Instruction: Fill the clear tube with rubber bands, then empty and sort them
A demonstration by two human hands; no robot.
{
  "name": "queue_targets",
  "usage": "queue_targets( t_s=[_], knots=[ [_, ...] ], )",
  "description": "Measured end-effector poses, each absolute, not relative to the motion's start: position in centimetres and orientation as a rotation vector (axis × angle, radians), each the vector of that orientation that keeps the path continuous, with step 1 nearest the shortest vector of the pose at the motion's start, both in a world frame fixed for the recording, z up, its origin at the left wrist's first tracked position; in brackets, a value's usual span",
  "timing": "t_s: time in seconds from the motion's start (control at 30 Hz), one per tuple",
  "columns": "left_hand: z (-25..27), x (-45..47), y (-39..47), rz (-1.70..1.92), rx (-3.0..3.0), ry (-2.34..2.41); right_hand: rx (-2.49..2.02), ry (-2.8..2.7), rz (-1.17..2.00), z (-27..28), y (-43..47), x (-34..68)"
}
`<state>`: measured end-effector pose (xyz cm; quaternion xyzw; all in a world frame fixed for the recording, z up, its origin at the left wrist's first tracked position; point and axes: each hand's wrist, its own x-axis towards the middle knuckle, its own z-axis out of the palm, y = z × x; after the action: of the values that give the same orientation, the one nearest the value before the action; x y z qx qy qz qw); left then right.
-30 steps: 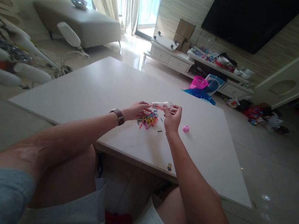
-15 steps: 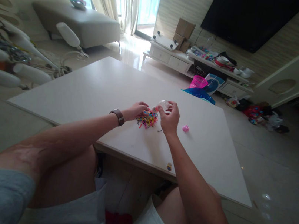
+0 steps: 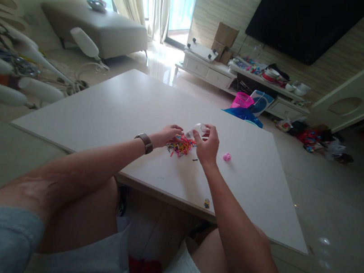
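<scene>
Tilted on its side, a small clear plastic jar (image 3: 197, 130) is gripped in my right hand (image 3: 208, 145), its mouth toward the pile. Below it on the white table (image 3: 121, 109) lies a heap of small, many-coloured strips that look like rubber bands (image 3: 182, 146). My left hand (image 3: 168, 136) rests at the left side of this heap, fingers stretched out over its edge and partly hiding it. One dark strip (image 3: 195, 160) lies apart, just below the heap. To the right of my right hand sits a pink lid-like piece (image 3: 227, 157).
A small yellow-and-blue cartoon figure (image 3: 206, 203) is at the table's near edge. Beyond the table are a pink basket (image 3: 242, 101), a low cabinet (image 3: 209, 70) with boxes and bowls, and a grey bench (image 3: 95, 28). White lamp arms (image 3: 41, 89) stand at left.
Red pieces that showed inside the jar have come out, and more red strips now lie on the heap. The jar looks nearly clear. Both hands have barely moved.
</scene>
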<state>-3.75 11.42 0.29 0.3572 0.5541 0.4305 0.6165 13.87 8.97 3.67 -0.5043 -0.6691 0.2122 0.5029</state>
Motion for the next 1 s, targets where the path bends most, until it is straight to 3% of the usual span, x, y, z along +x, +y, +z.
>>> queue_targets(
  t_s=[0.3, 0.77, 1.0],
  knots=[
    [0.4, -3.6, 11.1, 0.981, 0.844, 1.214, -1.163, -1.615, 0.61, 3.4, 9.0, 13.8],
    [-0.1, -3.8, 11.7, 1.023, 0.907, 1.288, -1.131, -1.616, 0.394, 5.1, 8.3, 14.3],
    [-0.6, -4.6, 12.1, 1.0, 1.361, 1.473, -1.2, -1.534, 0.456, 4.8, 9.5, 15.2]
  ],
)
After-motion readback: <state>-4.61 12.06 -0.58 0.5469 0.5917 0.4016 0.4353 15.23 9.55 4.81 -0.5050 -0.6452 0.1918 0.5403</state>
